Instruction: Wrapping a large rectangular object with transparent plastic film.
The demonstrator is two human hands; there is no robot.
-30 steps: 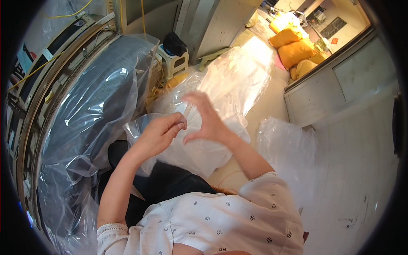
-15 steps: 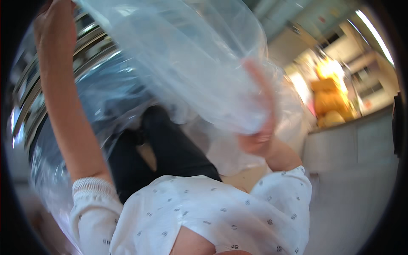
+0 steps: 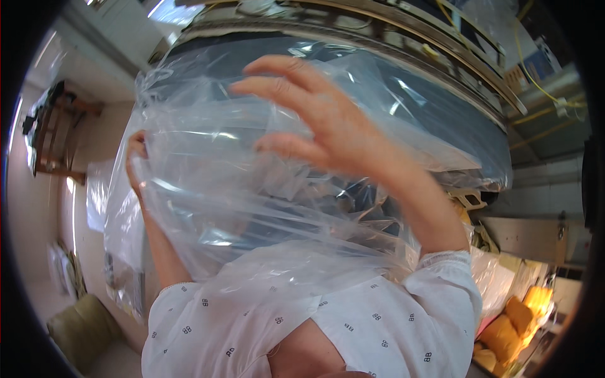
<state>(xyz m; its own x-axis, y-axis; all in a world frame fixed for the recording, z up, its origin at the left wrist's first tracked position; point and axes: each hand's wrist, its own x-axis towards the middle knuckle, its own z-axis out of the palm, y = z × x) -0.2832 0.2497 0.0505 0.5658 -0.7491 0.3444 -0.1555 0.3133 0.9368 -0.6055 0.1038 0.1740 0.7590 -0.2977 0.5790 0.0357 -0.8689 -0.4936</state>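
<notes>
Far left of view: a dark wooden rack [image 3: 50, 135] against the wall, and low down an olive cushion [image 3: 82, 324] on the floor. Both stand well apart from the hands.

Left hand [image 3: 135, 157]: raised, seen through the film, fingers closed together on the left edge of the clear plastic bag [image 3: 252, 189]. The pinch at the border appears to be what keeps the sheet stretched and off the lap.

Bag: held up in front of the head, spanning from one hand to the other, wrinkled, lower part draped onto the white dotted shirt [image 3: 353, 321]. Nothing visible inside it (glare hides some patches).

Right hand [image 3: 321, 120]: higher than the left, fingers spread apart and only lightly curled, lying against the film. Whether the thumb clamps a fold behind I cannot tell. The splayed hold looks like a way of parting or spreading the layers.

Behind and right: a large dark plastic-wrapped bundle [image 3: 441, 120] under a metal frame [image 3: 403, 38] with yellow cables [image 3: 535, 69]; it sits close behind the bag's upper edge, so room upward is tight. Lower right, orange cushions [image 3: 513, 327]. Open room lies to the left and downward.
</notes>
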